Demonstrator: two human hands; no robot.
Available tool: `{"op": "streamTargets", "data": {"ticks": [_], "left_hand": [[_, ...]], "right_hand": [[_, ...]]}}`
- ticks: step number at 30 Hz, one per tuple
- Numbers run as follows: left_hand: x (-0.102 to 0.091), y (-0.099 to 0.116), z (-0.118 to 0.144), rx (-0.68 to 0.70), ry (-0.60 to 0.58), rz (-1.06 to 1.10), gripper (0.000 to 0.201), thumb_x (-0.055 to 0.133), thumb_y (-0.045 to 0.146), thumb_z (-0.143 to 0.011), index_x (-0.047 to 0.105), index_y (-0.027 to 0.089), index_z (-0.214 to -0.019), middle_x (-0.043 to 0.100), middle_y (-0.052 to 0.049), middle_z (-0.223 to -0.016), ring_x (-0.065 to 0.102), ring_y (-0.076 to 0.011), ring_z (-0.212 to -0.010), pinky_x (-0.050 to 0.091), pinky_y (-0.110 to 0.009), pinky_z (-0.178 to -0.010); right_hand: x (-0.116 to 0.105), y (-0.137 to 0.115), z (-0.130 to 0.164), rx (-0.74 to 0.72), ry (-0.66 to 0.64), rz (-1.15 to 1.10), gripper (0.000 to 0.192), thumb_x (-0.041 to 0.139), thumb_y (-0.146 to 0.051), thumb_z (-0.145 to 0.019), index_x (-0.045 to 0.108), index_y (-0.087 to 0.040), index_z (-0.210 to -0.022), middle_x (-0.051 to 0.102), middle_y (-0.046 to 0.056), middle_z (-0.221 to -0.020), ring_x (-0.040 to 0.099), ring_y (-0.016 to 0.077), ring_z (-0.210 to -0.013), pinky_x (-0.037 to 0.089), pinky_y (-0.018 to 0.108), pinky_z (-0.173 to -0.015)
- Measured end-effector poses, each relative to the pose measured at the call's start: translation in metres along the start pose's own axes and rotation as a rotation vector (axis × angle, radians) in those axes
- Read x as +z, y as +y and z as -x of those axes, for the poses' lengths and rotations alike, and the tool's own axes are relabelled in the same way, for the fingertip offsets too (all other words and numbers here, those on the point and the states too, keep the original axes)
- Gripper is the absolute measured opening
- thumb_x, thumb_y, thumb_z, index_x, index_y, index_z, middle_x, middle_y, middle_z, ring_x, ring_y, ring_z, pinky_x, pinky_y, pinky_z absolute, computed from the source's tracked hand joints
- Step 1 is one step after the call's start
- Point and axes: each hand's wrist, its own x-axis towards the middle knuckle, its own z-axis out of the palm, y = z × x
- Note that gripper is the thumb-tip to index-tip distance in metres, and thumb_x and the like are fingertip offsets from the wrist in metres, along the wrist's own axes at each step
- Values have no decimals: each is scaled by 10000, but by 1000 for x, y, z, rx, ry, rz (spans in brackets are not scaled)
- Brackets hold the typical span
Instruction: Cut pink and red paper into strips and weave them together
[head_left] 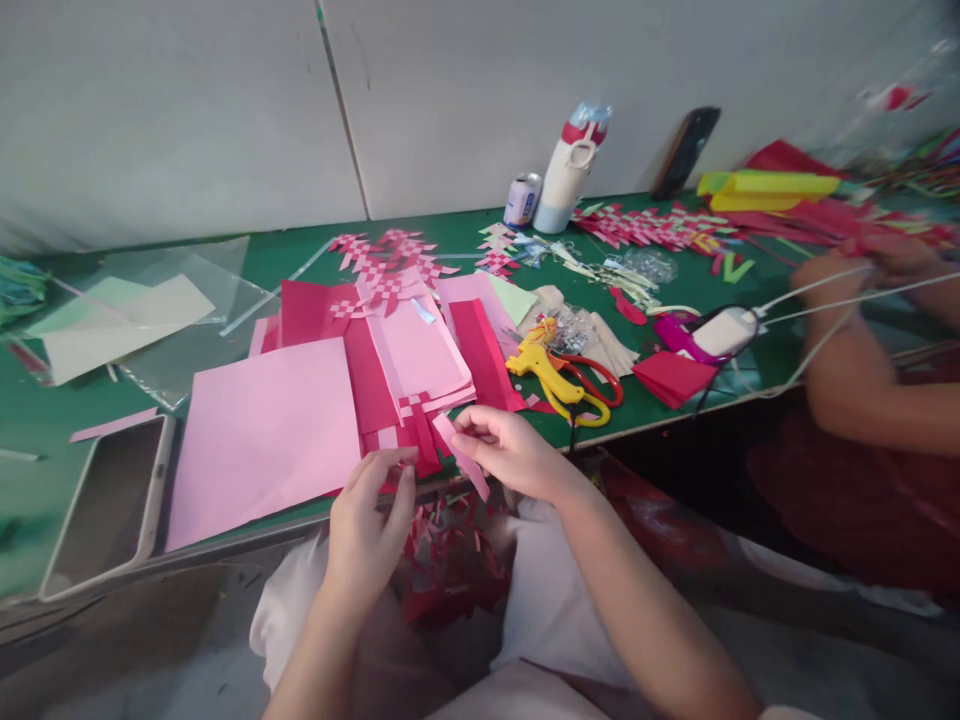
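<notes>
My right hand (pixel 506 450) pinches a light pink paper strip (pixel 465 460) near the table's front edge. Just left of it, my left hand (pixel 375 515) has its thumb and fingers loosely curved and a little apart, with nothing visible between them; its fingertips are beside red paper strips (pixel 425 440). Those strips join a small red-and-pink woven piece (pixel 411 402). Beyond the hands is a stack of light pink paper (pixel 420 350) on red sheets (pixel 367 380). A larger pink sheet (pixel 266 430) lies left of my left hand.
Yellow scissors (pixel 551 375) and orange-handled scissors (pixel 600 375) lie right of my hands. A phone (pixel 112 505) is at the left edge. Behind stand a can (pixel 522 200), a bottle (pixel 570 175) and another phone (pixel 686 152). A co-worker's arms (pixel 847 370) are at right.
</notes>
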Motion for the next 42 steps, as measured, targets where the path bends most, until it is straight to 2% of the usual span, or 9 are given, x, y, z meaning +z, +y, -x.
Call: {"op": "streamTargets", "data": {"ticks": [5, 11, 14, 17, 21, 24, 30, 36, 42], "left_hand": [[-1, 8, 1, -205, -108, 278, 290, 550, 408, -852, 655, 190, -1012, 712, -63, -952, 668, -184, -837, 530, -276, -725], [-3, 12, 6, -364, -172, 406, 278, 634, 451, -771, 654, 174, -774, 663, -23, -686, 607, -147, -612, 480, -240, -566], [-3, 8, 10, -420, -126, 418, 290, 641, 459, -766, 619, 172, -729, 621, -3, -630, 572, -125, -589, 452, -216, -550], [1, 4, 15, -472, -60, 492, 318, 651, 482, -752, 585, 173, -716, 594, 10, -608, 536, -112, -550, 435, -210, -518], [6, -1, 21, -546, -61, 639, 348, 667, 507, -727, 565, 175, -739, 602, 10, -620, 531, -115, -516, 453, -231, -495], [8, -4, 25, -558, -92, 635, 348, 669, 503, -728, 556, 174, -731, 608, 8, -621, 527, -110, -508, 460, -235, -506], [1, -5, 23, -513, -80, 567, 340, 628, 513, -761, 544, 186, -728, 577, 20, -597, 521, -116, -516, 448, -237, -520], [-6, -1, 23, -514, -116, 488, 339, 623, 512, -769, 547, 186, -721, 570, 25, -603, 518, -115, -552, 433, -225, -545], [0, 6, 25, -553, -126, 540, 374, 631, 538, -752, 536, 185, -674, 579, 19, -565, 533, -114, -508, 436, -225, -505]], "right_hand": [[3, -11, 13, 2, -135, 100, 275, 495, -435, -895, 565, -180, -817, 559, -14, -726, 521, 119, -687, 406, 211, -621], [7, -19, 25, -10, -255, 194, 300, 496, -432, -896, 623, -177, -798, 610, -8, -698, 516, 115, -635, 381, 209, -570], [9, -18, 28, 17, -229, 209, 312, 546, -456, -863, 635, -174, -765, 606, -10, -672, 519, 111, -616, 380, 208, -553], [13, -13, 28, 49, -145, 142, 263, 631, -427, -804, 659, -169, -769, 650, 12, -749, 591, 135, -703, 437, 219, -618], [18, -5, 29, 136, -56, 24, 200, 640, -374, -794, 668, -176, -799, 695, 25, -800, 653, 162, -783, 476, 237, -685], [17, -3, 31, 124, -30, 73, 188, 620, -355, -804, 655, -175, -766, 689, 27, -805, 645, 158, -771, 466, 238, -683], [7, 1, 34, 7, -106, 228, 255, 627, -402, -807, 625, -173, -694, 657, 13, -773, 573, 131, -702, 402, 228, -628], [3, 4, 33, 61, -134, 187, 212, 621, -375, -808, 669, -174, -762, 696, 23, -824, 603, 148, -733, 419, 231, -640], [13, 0, 30, 146, -99, 93, 219, 645, -388, -783, 692, -176, -806, 707, 19, -798, 639, 173, -766, 453, 245, -679]]}}
